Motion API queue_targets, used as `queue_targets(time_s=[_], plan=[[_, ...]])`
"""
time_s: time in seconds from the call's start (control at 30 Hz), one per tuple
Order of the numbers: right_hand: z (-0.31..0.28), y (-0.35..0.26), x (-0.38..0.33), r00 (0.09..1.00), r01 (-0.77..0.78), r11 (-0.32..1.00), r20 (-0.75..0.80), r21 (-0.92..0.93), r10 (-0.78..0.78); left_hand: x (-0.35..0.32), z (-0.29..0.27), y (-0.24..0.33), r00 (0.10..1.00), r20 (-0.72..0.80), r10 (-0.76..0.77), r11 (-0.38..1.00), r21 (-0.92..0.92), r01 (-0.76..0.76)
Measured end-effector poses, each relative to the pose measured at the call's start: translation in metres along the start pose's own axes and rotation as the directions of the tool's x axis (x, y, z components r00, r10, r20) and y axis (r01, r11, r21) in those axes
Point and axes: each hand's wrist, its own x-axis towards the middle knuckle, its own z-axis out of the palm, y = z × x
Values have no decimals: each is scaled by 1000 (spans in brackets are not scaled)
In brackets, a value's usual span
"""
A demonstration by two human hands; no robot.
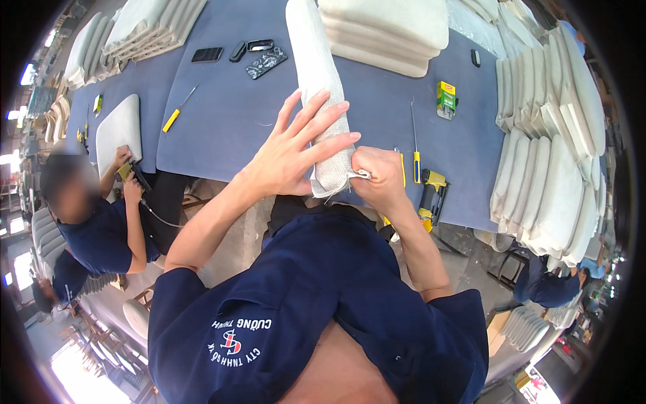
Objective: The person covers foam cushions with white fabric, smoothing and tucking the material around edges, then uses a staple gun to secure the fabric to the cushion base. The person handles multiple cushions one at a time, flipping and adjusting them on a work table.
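A pale fabric-covered cushion panel [316, 60] stands on its edge on the blue-grey table, its narrow side facing me. My left hand [296, 145] lies against its near end with the fingers stretched out and spread over the fabric. At the right of that end, my right hand [380, 176] is closed in a fist, pinching a loose flap of the cover fabric [361, 174]. Frayed threads hang from the cover's lower corner. Just right of this hand lie a yellow-and-black staple gun [432, 195] and a yellow-handled screwdriver [416, 161].
Stacked cushions [387, 34] stand behind the panel, with more piles at the far left [145, 30] and right [545, 182]. A green-and-yellow box [446, 99], a phone [207, 54] and another screwdriver [176, 114] lie on the table [229, 128]. At left, a co-worker [108, 222] holds a staple gun against a panel.
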Motion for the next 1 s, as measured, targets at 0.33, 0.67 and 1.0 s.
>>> queue_targets(time_s=[0.33,0.67,1.0], plan=[[0,3,-9,990,-67,998,-125,11,68,51,10,-7,969,40,243,970,-4,-243],[-2,11,-23,966,-136,986,-210,96,154,61,18,5,975,73,210,978,-4,-210],[-2,13,-14,979,-125,976,-138,179,150,82,-28,-23,966,163,203,937,-319,-144]])
